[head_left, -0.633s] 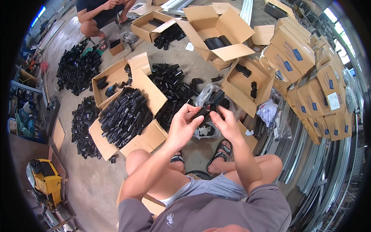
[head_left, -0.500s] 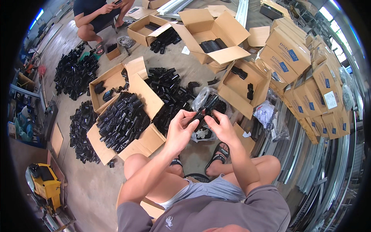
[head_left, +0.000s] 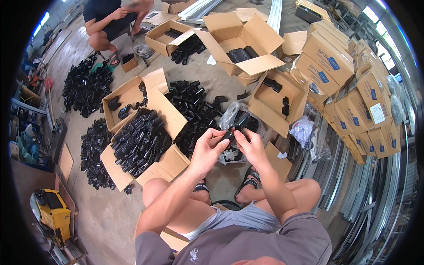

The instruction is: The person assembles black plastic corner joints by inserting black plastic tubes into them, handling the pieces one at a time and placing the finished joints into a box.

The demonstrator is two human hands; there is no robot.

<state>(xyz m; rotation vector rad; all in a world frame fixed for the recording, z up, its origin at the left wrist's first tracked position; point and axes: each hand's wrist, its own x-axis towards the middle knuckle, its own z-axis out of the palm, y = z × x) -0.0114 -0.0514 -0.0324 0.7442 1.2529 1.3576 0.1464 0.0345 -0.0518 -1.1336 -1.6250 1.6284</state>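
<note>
Between my hands, above my feet, is a glossy black part (head_left: 230, 132) whose exact kind I cannot make out. My left hand (head_left: 208, 145) is closed round its near end, thumb on top. My right hand (head_left: 250, 145) pinches it from the other side with thumb and fingers. Just beyond and below sits a clear plastic bag (head_left: 229, 115) with more black parts in it. Left of my hands lies a heap of similar black parts (head_left: 187, 106) on the floor. Farther left, an open cardboard box (head_left: 170, 165) is piled high with them.
More black heaps lie at left (head_left: 88, 84). Open boxes stand ahead (head_left: 216, 44) and at right (head_left: 274, 110). Closed cartons (head_left: 327, 66) are stacked on the right, by long metal profiles (head_left: 349, 190). A co-worker (head_left: 110, 22) crouches at the far left. A yellow machine (head_left: 55, 212) stands lower left.
The black part sits a little lower and looks shorter between my hands, with my right fingers drawn in closer on it. The co-worker's hands have moved.
</note>
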